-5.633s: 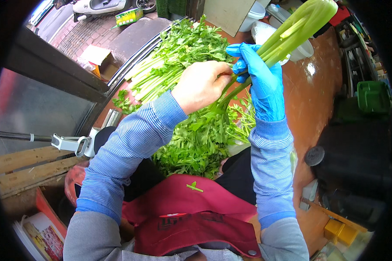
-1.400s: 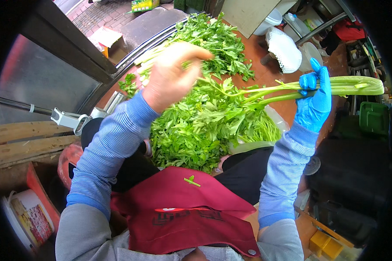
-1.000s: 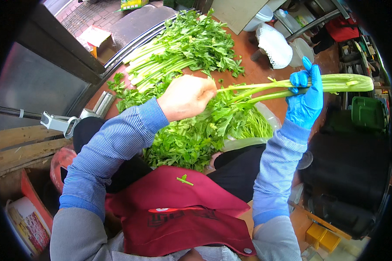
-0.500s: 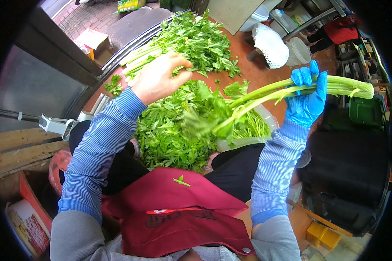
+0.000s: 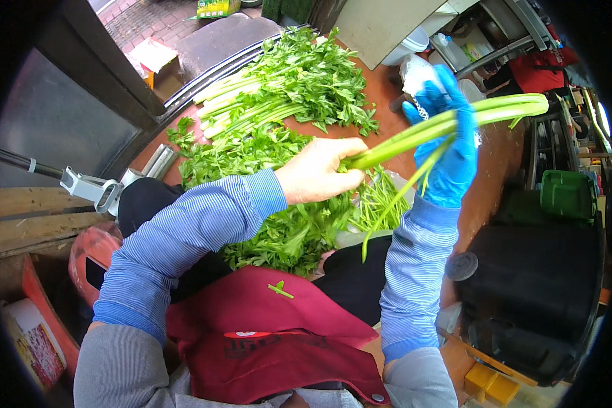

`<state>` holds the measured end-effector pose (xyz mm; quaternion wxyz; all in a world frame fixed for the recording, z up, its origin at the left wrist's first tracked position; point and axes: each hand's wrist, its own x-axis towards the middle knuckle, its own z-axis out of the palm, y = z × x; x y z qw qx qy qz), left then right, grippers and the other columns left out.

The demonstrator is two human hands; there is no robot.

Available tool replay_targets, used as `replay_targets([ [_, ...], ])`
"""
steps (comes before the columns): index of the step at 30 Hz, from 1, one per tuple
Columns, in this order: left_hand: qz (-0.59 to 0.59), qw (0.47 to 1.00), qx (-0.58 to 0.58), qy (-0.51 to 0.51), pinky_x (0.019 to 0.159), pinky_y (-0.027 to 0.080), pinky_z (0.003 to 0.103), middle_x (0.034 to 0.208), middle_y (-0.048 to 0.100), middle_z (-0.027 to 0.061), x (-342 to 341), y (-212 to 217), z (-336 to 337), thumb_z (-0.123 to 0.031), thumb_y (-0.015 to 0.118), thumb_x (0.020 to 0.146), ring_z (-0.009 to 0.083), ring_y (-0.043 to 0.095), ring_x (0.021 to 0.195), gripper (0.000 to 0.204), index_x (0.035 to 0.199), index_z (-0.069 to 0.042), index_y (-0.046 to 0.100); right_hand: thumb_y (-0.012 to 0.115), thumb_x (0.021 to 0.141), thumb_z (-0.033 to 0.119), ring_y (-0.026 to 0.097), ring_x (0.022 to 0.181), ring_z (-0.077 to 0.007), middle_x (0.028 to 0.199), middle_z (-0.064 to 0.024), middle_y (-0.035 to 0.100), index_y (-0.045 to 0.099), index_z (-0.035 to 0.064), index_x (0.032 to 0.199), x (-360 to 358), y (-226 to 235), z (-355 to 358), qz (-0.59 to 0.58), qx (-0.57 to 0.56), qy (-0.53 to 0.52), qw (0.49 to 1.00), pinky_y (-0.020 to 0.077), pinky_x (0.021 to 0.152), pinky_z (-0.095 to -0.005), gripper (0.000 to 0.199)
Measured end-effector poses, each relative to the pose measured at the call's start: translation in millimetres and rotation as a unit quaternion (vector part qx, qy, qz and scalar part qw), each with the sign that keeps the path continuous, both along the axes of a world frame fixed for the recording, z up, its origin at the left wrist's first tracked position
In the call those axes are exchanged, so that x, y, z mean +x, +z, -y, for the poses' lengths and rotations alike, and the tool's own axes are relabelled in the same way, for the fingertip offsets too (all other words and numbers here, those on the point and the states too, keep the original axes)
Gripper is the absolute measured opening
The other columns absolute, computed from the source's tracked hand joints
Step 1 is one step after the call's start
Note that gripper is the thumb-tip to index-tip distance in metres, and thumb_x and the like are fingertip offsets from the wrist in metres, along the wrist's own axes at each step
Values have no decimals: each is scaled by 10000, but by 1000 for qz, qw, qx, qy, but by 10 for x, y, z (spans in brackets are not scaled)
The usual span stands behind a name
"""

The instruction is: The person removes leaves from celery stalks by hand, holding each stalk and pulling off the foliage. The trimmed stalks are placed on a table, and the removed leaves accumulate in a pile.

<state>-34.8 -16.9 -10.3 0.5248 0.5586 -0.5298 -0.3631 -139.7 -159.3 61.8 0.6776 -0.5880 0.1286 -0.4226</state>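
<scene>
A pale green bunch of celery stalks lies slantwise across both hands, root end to the upper right. My right hand, in a blue glove, holds it mid-length with the fingers nearly straight. At its other end my bare left hand pinches the stalks between thumb and fingers. One thin stalk hangs down from the bunch beside my right wrist. Below my hands lies a heap of loose celery leaves. Trimmed thin stalks rest beside it, partly hidden.
More whole celery lies on the red floor by the door sill. To the right are a black bin and a green container. A stem scrap sits on my maroon apron. A person in red stands far right.
My left hand has moved right from above the leaf heap and now grips the celery bunch. My right hand has shifted slightly left with the bunch, and a thin stalk now dangles.
</scene>
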Motion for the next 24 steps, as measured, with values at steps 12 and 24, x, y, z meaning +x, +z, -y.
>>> replay_targets([
  [12, 155, 986, -53, 9, 720, 460, 295, 864, 610, 95, 487, 53, -33, -123, 578, 820, 188, 579, 807, 193, 975, -12, 606, 539, 848, 196, 526, 919, -137, 1129, -107, 567, 528, -17, 1150, -17, -183, -55, -67, 101, 78, 990, 454, 781, -273, 370],
  [24, -158, 982, 35, -97, 719, 471, 262, 863, 613, 64, 592, 127, -48, -169, 558, 863, 132, 582, 781, 234, 995, 22, 587, 492, 874, 327, 457, 752, -216, 843, -111, 486, 513, -16, 1084, 5, -264, -94, 195, 289, 318, 882, 418, 577, -294, 403],
])
